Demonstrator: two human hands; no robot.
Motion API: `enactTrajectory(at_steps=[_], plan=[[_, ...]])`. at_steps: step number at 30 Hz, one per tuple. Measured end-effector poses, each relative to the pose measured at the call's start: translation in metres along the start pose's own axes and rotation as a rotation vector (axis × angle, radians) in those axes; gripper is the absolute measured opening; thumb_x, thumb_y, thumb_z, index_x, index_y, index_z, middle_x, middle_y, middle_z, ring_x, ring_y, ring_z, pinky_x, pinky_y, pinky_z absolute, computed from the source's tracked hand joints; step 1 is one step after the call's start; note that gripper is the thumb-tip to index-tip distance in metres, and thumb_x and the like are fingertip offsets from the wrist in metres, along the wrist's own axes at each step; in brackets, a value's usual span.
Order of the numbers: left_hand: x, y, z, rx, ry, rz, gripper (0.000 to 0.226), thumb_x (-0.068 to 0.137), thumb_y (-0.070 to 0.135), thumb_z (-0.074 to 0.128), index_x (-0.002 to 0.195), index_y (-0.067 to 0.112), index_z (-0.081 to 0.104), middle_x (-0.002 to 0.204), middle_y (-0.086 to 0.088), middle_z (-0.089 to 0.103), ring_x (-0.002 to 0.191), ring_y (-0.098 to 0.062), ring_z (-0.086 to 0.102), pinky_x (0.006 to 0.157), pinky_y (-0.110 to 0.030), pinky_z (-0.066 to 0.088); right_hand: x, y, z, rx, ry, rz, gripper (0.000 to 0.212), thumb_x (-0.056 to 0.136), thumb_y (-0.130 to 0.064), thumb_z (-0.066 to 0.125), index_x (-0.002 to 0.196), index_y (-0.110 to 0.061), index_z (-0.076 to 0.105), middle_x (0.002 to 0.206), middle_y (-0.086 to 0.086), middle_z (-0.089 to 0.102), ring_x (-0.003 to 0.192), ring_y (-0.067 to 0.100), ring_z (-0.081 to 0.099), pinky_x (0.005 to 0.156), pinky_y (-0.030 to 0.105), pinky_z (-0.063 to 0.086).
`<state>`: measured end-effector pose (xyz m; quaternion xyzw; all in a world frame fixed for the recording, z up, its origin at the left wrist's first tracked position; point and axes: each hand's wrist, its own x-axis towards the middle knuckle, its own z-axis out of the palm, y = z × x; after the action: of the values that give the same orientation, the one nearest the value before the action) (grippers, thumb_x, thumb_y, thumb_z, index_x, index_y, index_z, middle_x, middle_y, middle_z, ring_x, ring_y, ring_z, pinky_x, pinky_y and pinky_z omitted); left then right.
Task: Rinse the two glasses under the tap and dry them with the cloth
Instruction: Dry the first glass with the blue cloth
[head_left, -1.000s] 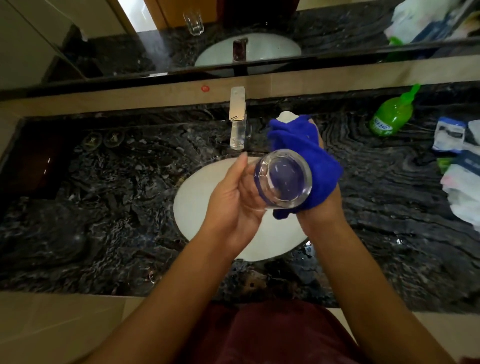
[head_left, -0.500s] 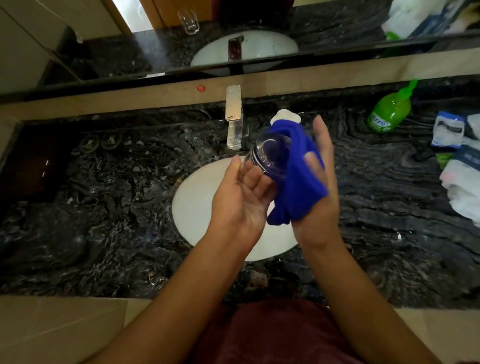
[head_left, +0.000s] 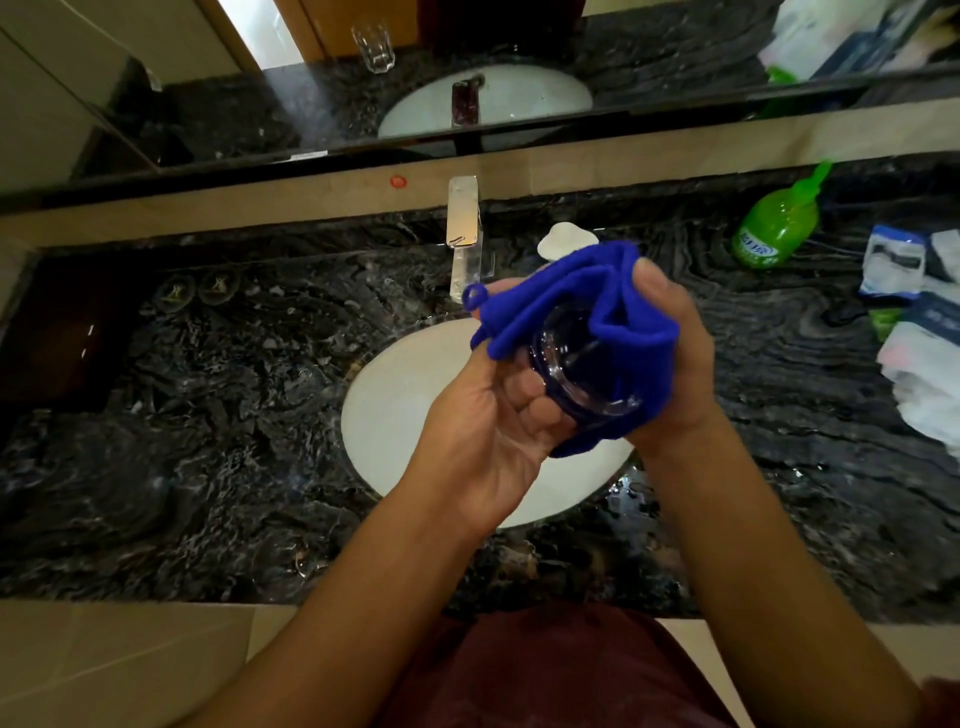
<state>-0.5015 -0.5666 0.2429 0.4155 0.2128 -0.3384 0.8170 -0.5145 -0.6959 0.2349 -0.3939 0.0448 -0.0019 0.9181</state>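
Drying step, as judged from the scene. The clear round drinking glass (head_left: 584, 371) is held in mid-air over the white oval basin (head_left: 395, 410), below and just in front of the chrome block tap (head_left: 464, 228); this placement probably lets any drips fall into the basin rather than onto the black veined marble counter (head_left: 208, 415). The glass lies tilted, one circular end facing the camera; whether that is rim or base cannot be told. The bright blue microfibre cloth (head_left: 576, 306) is draped over the far side and top of the glass and bunched around its right flank, so fabric sits between palm and glass there, likely to wipe the outer wall. Right hand (head_left: 675, 358): grip curled around the cloth-covered glass, thumb pressed on the upper fold of cloth. Left hand (head_left: 488, 415): palm up, fingers (head_left: 530, 395) bent and touching the near-left edge of the glass; grip partly closed, supporting it from below, probably to steady or turn it. No water is seen running from the tap. A second clear faceted glass (head_left: 374, 49) appears only in the mirror reflection, standing upright on the counter; its real position is out of view. A green plastic bottle (head_left: 774, 228) stands well apart at the right.
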Motion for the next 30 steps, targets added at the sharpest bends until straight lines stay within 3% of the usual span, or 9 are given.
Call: enactTrajectory(at_steps=[2,4,7,9,12,15,21,25,30], plan=[[-0.001,0.002,0.001,-0.031,0.000,0.016,0.028,0.097,0.031,0.059,0.121,0.017,0.060,0.123,-0.011,0.045,0.107,-0.032,0.043,0.102,-0.037,0.037,0.002,0.003,0.004,0.084,0.003,-0.059,0.092,0.071,-0.058,0.085,0.127,0.011,0.061,0.112,0.028,0.064,0.100,0.034,0.065,0.092,0.036,0.054],[0.002,0.005,-0.001,-0.082,0.013,0.067,0.020,0.104,0.028,0.053,0.114,0.015,0.065,0.114,-0.011,0.052,0.094,-0.022,0.053,0.105,-0.033,0.043,-0.003,0.015,0.011,0.077,0.076,-0.124,0.052,0.081,-0.060,0.075,0.110,-0.017,0.079,0.106,0.006,0.077,0.101,0.018,0.072,0.093,0.030,0.055],[0.007,0.010,-0.007,-0.128,0.065,0.133,0.040,0.109,0.035,0.048,0.137,0.008,0.057,0.134,-0.020,0.046,0.120,-0.035,0.046,0.126,-0.049,0.022,-0.014,0.035,0.023,-0.080,0.261,-0.185,0.069,0.080,-0.072,0.071,0.128,-0.023,0.069,0.123,0.004,0.075,0.117,0.021,0.069,0.102,0.038,0.054],[0.005,0.010,-0.005,-0.085,0.116,0.199,0.053,0.107,0.040,0.050,0.141,-0.001,0.057,0.140,-0.032,0.052,0.132,-0.047,0.047,0.126,-0.054,0.026,-0.022,0.046,0.027,-0.230,0.300,-0.266,0.083,0.085,-0.070,0.069,0.148,-0.020,0.051,0.141,0.005,0.065,0.128,0.024,0.064,0.107,0.041,0.051],[-0.004,0.005,0.000,0.067,0.161,0.385,0.037,0.107,0.042,0.052,0.096,0.011,0.068,0.089,-0.014,0.071,0.092,-0.032,0.070,0.096,-0.046,0.060,-0.030,0.048,0.031,-0.384,0.319,-0.420,0.075,0.089,-0.047,0.078,0.152,-0.028,0.043,0.146,-0.009,0.058,0.126,0.018,0.065,0.096,0.026,0.056],[-0.011,0.003,0.002,0.229,0.137,0.567,0.041,0.109,0.042,0.048,0.078,0.020,0.064,0.063,0.007,0.058,0.058,-0.008,0.057,0.061,-0.023,0.053,-0.033,0.037,0.032,-0.464,0.275,-0.525,0.071,0.085,-0.023,0.082,0.146,-0.024,0.046,0.138,-0.021,0.057,0.118,0.010,0.067,0.092,0.020,0.055],[-0.022,0.019,0.002,0.584,0.050,0.821,0.045,0.109,0.037,0.043,0.070,0.032,0.065,0.062,0.013,0.058,0.058,-0.004,0.052,0.059,-0.019,0.045,-0.031,0.008,0.033,-0.601,0.155,-0.406,0.058,0.084,-0.031,0.078,0.135,-0.026,0.052,0.132,-0.008,0.065,0.115,0.019,0.069,0.089,0.028,0.057],[-0.028,0.020,-0.001,0.728,-0.023,0.930,0.043,0.113,0.024,0.040,0.080,0.014,0.066,0.068,-0.001,0.065,0.064,-0.002,0.061,0.061,-0.015,0.049,-0.030,-0.004,0.034,-0.658,0.169,-0.302,0.028,0.087,-0.042,0.071,0.112,-0.033,0.065,0.099,-0.010,0.073,0.085,0.007,0.070,0.073,0.022,0.057],[-0.031,0.015,-0.004,0.717,-0.178,0.844,0.042,0.112,0.021,0.038,0.081,0.005,0.061,0.053,-0.004,0.067,0.048,-0.014,0.066,0.057,-0.020,0.053,-0.022,-0.018,0.020,-0.336,0.029,-0.097,0.019,0.085,-0.032,0.068,0.098,-0.021,0.074,0.080,0.001,0.070,0.073,0.014,0.066,0.068,0.025,0.055]])
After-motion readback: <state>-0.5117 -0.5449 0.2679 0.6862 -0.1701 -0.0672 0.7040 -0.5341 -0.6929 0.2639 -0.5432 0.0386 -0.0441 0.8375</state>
